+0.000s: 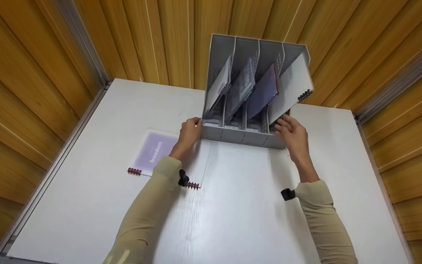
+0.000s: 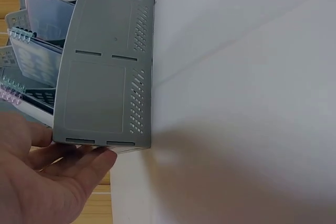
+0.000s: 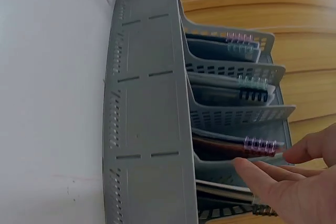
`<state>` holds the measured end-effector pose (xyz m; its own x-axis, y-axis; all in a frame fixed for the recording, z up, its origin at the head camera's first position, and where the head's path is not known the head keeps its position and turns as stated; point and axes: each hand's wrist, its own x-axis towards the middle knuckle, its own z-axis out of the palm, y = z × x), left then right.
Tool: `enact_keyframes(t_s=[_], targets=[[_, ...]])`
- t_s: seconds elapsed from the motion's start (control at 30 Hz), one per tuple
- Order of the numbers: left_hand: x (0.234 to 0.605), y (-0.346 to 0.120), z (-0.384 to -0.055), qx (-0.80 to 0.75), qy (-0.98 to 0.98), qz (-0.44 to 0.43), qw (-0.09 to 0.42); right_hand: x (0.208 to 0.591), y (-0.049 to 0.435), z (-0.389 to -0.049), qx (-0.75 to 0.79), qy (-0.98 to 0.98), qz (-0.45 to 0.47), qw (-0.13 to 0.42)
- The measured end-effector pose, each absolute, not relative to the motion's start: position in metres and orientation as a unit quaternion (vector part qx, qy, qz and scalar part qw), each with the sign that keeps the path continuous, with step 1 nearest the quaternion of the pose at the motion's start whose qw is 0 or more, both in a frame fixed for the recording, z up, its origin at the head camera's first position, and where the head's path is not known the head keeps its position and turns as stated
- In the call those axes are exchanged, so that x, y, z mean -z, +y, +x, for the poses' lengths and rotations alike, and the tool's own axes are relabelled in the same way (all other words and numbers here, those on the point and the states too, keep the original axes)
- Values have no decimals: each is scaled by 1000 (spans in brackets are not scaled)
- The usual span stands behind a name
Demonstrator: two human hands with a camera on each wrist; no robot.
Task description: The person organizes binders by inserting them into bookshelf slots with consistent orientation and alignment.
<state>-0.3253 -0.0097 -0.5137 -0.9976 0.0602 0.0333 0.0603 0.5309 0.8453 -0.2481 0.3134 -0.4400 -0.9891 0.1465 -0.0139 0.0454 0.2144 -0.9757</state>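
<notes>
A grey file organizer with several slots stands at the back of the white table, its slots holding spiral notebooks. At its left front corner, my left hand grips the edge, thumb and fingers on different sides in the left wrist view. My right hand is by the right front corner, next to the rightmost slot. There a white notebook with black rings leans to the right. In the right wrist view, the right thumb and fingers are apart, with nothing gripped. A purple notebook leans in the neighbouring slot.
On the table, left of the organizer, lies an open spiral notebook with red rings and a purple "freedom" page, partly under my left forearm. Wood-patterned panels enclose the table at the back and sides.
</notes>
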Motion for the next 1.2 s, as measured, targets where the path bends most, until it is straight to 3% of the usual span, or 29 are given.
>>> enact_keyframes(t_s=[0.33,0.77,1.2], targets=[[513,-54,-267,411,-894,-153,-89,472,252,-207,-585,-810,24,-30],[514,-152,-209,267,-927,-246,-98,517,200,-174,-556,-818,58,-135],[536,-199,-177,179,-955,-222,-87,531,178,-167,-581,-777,64,-234]])
